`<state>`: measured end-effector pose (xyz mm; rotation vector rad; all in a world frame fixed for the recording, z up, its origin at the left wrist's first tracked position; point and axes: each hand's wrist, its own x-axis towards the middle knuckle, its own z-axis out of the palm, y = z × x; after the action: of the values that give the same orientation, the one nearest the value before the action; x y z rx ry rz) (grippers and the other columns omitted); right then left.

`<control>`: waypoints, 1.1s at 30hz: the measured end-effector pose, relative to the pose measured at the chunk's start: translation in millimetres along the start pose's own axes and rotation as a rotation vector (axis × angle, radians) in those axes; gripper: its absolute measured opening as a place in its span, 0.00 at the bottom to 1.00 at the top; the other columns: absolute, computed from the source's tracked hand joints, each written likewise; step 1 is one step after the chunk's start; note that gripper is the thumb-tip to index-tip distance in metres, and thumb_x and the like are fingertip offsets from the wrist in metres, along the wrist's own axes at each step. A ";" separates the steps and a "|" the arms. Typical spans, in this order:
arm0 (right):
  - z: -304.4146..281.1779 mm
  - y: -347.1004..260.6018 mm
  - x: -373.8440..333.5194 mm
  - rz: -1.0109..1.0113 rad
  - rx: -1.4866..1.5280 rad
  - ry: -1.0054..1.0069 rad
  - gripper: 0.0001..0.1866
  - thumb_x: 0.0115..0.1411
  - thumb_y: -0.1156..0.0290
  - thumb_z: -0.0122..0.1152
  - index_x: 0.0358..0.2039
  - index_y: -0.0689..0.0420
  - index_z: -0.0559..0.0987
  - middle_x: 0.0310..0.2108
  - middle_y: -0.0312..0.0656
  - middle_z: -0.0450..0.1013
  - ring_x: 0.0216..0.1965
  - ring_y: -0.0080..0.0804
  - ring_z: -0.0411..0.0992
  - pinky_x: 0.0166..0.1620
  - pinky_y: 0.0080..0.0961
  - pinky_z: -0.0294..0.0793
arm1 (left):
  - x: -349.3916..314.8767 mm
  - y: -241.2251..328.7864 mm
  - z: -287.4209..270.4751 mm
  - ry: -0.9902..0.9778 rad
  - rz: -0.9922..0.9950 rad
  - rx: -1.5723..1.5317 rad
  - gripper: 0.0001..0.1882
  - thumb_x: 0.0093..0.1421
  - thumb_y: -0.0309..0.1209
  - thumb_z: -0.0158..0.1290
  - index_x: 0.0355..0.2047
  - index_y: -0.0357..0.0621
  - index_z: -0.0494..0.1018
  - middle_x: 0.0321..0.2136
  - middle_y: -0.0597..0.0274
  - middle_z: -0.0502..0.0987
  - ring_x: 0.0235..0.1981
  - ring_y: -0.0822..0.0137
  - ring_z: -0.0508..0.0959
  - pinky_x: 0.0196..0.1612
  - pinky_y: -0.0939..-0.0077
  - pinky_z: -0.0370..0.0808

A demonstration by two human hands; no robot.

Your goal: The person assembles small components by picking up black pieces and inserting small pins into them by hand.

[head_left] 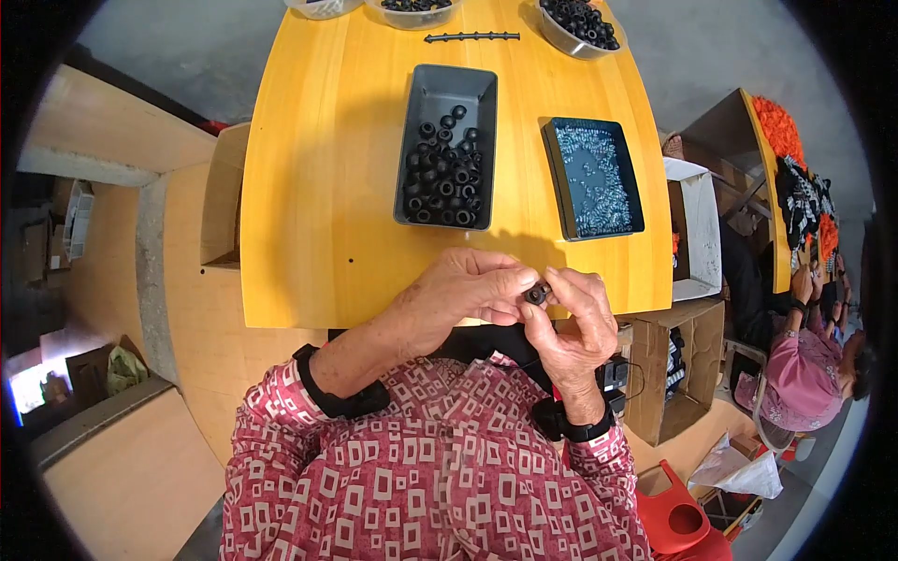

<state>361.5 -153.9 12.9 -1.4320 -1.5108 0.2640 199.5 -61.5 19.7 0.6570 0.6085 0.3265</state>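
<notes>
The rectangular wooden desk [318, 196] is yellow-orange with faint paler grain. Around its middle, a deep rectangular plastic tray [456, 93] is dark grey, its small round hollow parts [444, 178] black. Toward the right edge, a shallow rectangular tray [563, 210] is blue-black, its tiny pieces [606, 201] silvery. By the near edge, a small hollow cylindrical part [536, 294] is black. The long-sleeved cloth shirt [374, 496] is pinkish red, patterned with pale hollow squares.

An open cardboard box [648, 385] (brown) stands near a seated co-worker [803, 388] in pink.
</notes>
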 end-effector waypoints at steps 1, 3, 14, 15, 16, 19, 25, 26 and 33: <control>0.8 -0.7 -0.1 0.008 0.014 0.016 0.23 0.44 0.81 0.73 0.44 0.60 0.81 0.37 0.44 0.76 0.34 0.37 0.74 0.36 0.28 0.75 | 1.5 1.7 -1.8 0.002 -0.001 -0.002 0.13 0.64 0.37 0.57 0.39 0.40 0.79 0.32 0.67 0.79 0.32 0.79 0.78 0.39 0.84 0.77; 1.9 -1.1 1.9 -0.034 0.003 0.014 0.23 0.44 0.81 0.73 0.44 0.59 0.81 0.37 0.43 0.76 0.35 0.36 0.74 0.36 0.28 0.75 | 3.1 3.3 -5.4 -0.055 -0.003 0.158 0.14 0.64 0.39 0.57 0.40 0.40 0.79 0.33 0.67 0.79 0.34 0.79 0.77 0.40 0.82 0.76; -4.7 -11.7 19.2 -0.120 -0.236 -0.123 0.25 0.45 0.75 0.76 0.46 0.61 0.80 0.36 0.43 0.76 0.35 0.36 0.73 0.39 0.30 0.72 | 1.7 1.0 -1.8 0.071 0.143 0.201 0.12 0.62 0.32 0.58 0.39 0.35 0.79 0.34 0.64 0.80 0.36 0.76 0.77 0.42 0.81 0.74; -5.7 -13.3 20.5 -0.136 -0.284 -0.151 0.26 0.45 0.73 0.76 0.46 0.61 0.79 0.36 0.43 0.76 0.35 0.37 0.72 0.39 0.31 0.72 | 1.1 0.3 -1.0 0.091 0.152 0.210 0.11 0.62 0.31 0.58 0.39 0.34 0.79 0.34 0.64 0.80 0.36 0.76 0.77 0.42 0.81 0.74; -5.9 -13.4 21.9 -0.155 -0.333 -0.178 0.26 0.44 0.72 0.76 0.46 0.62 0.79 0.35 0.44 0.75 0.35 0.38 0.72 0.39 0.31 0.71 | 1.6 -1.3 -1.5 0.090 0.156 0.213 0.11 0.62 0.31 0.58 0.39 0.34 0.79 0.34 0.64 0.80 0.36 0.76 0.77 0.42 0.81 0.74; -6.6 -11.1 22.7 -0.164 -0.393 -0.219 0.26 0.44 0.72 0.76 0.45 0.63 0.79 0.34 0.44 0.74 0.34 0.39 0.72 0.38 0.32 0.72 | 3.4 -4.1 -2.2 0.096 0.196 0.274 0.11 0.62 0.31 0.57 0.39 0.33 0.79 0.33 0.64 0.80 0.36 0.77 0.77 0.42 0.81 0.74; -7.9 -6.1 22.7 -0.248 -0.410 -0.205 0.23 0.45 0.74 0.75 0.42 0.65 0.78 0.32 0.45 0.73 0.32 0.39 0.72 0.36 0.32 0.73 | 4.1 -4.6 -1.8 0.110 0.216 0.361 0.12 0.63 0.32 0.57 0.39 0.33 0.79 0.32 0.65 0.79 0.36 0.77 0.76 0.42 0.82 0.73; -8.4 -5.3 23.2 -0.248 -0.411 -0.206 0.23 0.45 0.74 0.75 0.42 0.65 0.78 0.32 0.45 0.73 0.32 0.39 0.72 0.36 0.32 0.73 | 3.0 -4.5 -3.2 0.096 0.199 0.327 0.14 0.64 0.34 0.56 0.41 0.34 0.78 0.33 0.66 0.79 0.36 0.77 0.76 0.43 0.82 0.74; -6.5 -0.2 28.3 -0.266 -0.343 -0.172 0.21 0.46 0.76 0.74 0.41 0.64 0.78 0.30 0.43 0.73 0.29 0.39 0.72 0.34 0.32 0.73 | 2.2 -8.2 -8.4 0.083 0.159 0.159 0.19 0.67 0.41 0.52 0.47 0.37 0.76 0.40 0.66 0.78 0.39 0.78 0.77 0.47 0.79 0.77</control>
<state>371.8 -133.0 30.2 -1.4762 -1.9380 -0.0397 196.7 -62.7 8.1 0.8499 0.6678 0.4593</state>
